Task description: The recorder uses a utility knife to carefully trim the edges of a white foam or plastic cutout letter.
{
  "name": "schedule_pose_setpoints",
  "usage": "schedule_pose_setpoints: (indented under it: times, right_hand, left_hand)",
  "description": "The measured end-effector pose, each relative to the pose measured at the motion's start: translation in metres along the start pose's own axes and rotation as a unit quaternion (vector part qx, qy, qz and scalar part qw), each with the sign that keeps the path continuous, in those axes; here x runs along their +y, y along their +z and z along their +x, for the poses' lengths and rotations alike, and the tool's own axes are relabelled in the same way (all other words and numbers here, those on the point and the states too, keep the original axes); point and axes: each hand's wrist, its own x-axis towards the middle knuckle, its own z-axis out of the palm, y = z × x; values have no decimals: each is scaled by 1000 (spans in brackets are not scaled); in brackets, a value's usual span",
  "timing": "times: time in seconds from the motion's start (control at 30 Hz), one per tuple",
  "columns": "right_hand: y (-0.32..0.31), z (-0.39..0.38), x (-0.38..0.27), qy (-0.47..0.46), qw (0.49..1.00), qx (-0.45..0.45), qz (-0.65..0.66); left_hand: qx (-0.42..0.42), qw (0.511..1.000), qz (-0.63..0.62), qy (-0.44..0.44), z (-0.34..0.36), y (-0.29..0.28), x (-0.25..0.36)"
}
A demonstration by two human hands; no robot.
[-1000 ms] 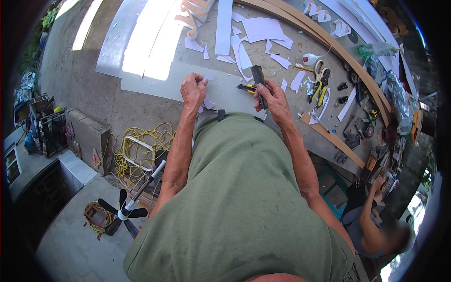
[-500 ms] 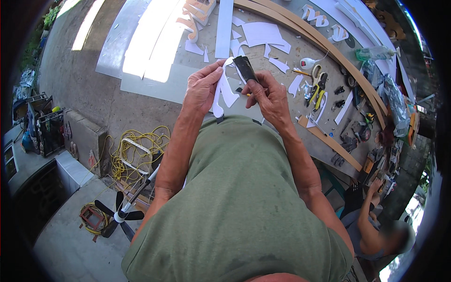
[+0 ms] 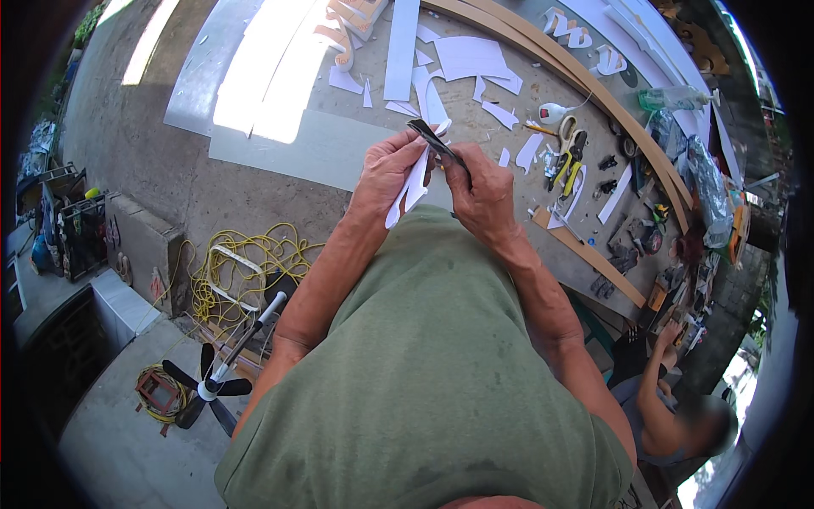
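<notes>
Between the fingers of my left hand (image 3: 383, 176) is a thin white cut-out piece (image 3: 410, 195), curved and shaped like part of a letter. It is tilted, and its lower end points down toward my shirt. My right hand (image 3: 487, 193) grips a flat black piece (image 3: 436, 139) that looks like folded sandpaper, seen nearly edge-on. The sandpaper lies against the upper part of the white piece, close to my left fingertips. My fingers hide where the two touch.
White offcuts (image 3: 471, 59) lie over the worktable beyond my hands. Scissors (image 3: 567, 129), yellow-handled cutters (image 3: 575, 154) and a white bottle (image 3: 554, 112) lie on the right, inside long curved brown strips (image 3: 585, 76). A person (image 3: 657, 399) sits at lower right. A fan (image 3: 207, 388) and yellow cord (image 3: 280, 246) are at lower left.
The sandpaper has turned from showing its broad face to nearly edge-on and has moved down slightly. The white piece has been turned and is now more hidden by my fingers.
</notes>
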Motion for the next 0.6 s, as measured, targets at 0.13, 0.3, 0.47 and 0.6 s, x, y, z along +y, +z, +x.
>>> schedule_pose_setpoints:
  times: [0.13, 0.3, 0.47, 0.6]
  right_hand:
    - [-4, 7, -8, 95, 993, -3, 77]
    - [2, -8, -4, 111, 993, -25, 14]
    - [0, -3, 0, 64, 992, 20, -111]
    - [-3, -2, 3, 92, 995, 13, -39]
  left_hand:
    - [4, 999, 24, 21, -1, -1, -7]
    - [21, 1000, 1, 14, 5, 4, -4]
    - [-26, 997, 71, 26, -1, 17, -3]
    - [-87, 996, 21, 10, -2, 22, 4]
